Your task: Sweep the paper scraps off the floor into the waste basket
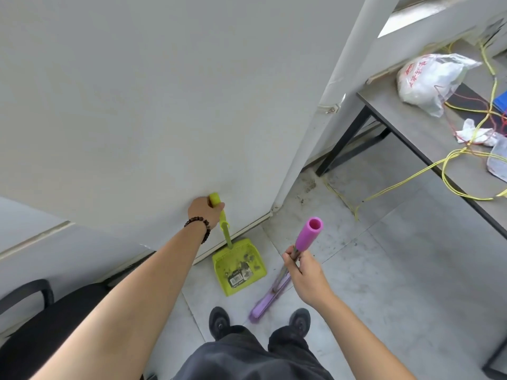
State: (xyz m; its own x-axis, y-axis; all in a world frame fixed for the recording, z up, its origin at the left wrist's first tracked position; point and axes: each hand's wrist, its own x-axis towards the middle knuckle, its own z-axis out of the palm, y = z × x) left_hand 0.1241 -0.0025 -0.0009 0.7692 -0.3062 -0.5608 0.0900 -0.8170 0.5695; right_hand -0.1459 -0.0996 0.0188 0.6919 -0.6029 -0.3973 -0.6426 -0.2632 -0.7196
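Left hand (204,212): wrapped round top of dustpan (238,270) handle; pan flat on floor (384,270) by wall (137,105), dark debris inside. Right hand (307,275): gripping broom (267,300) shaft under pink sleeve; head on floor just right of pan.

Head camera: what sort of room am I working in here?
Probably an office or workshop corner: a grey tiled floor, a grey-topped desk with black legs carrying loose yellow cables and a white plastic bag, and a black office chair at left.
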